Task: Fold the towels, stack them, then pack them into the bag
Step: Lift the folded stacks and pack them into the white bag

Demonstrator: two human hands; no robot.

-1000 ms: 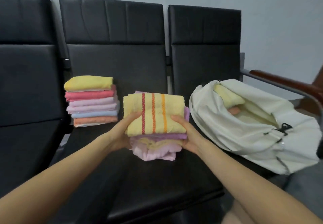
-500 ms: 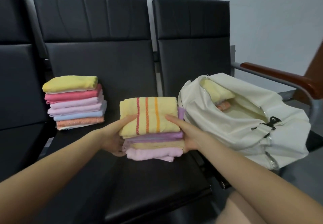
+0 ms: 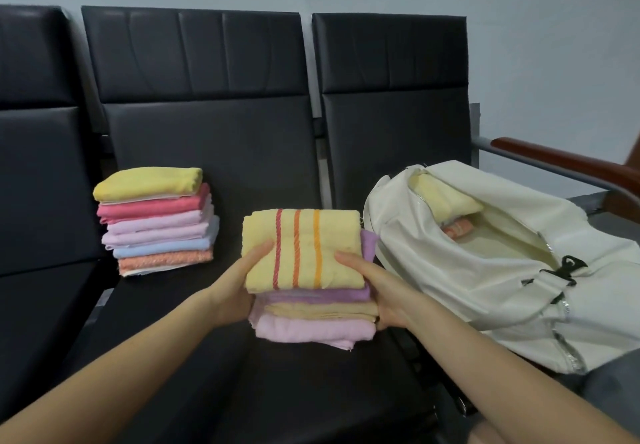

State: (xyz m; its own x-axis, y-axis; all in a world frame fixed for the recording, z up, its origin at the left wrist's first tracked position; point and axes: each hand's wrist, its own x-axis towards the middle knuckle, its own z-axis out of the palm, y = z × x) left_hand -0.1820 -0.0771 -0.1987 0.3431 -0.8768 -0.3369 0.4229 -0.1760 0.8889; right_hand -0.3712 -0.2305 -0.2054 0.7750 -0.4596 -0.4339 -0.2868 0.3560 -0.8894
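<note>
Both hands hold a small stack of folded towels (image 3: 304, 280) above the middle seat; its top towel is yellow with red and orange stripes, with purple, yellow and pink ones under it. My left hand (image 3: 235, 287) grips the stack's left side, thumb on top. My right hand (image 3: 374, 291) grips the right side the same way. A white bag (image 3: 485, 270) lies open on the right seat, and folded yellow and orange towels (image 3: 446, 208) show inside its mouth. A second stack of several folded towels (image 3: 156, 221) rests on the middle seat at the left.
Three black padded seats (image 3: 214, 152) stand in a row against a grey wall. A metal armrest with a brown wooden top (image 3: 568, 166) runs behind the bag at the right. The bag's black clip (image 3: 564, 268) hangs near its zip.
The held stack has come a little toward the bag and sits tighter between my hands. The camera view shifted; the left stack and the bag stayed put.
</note>
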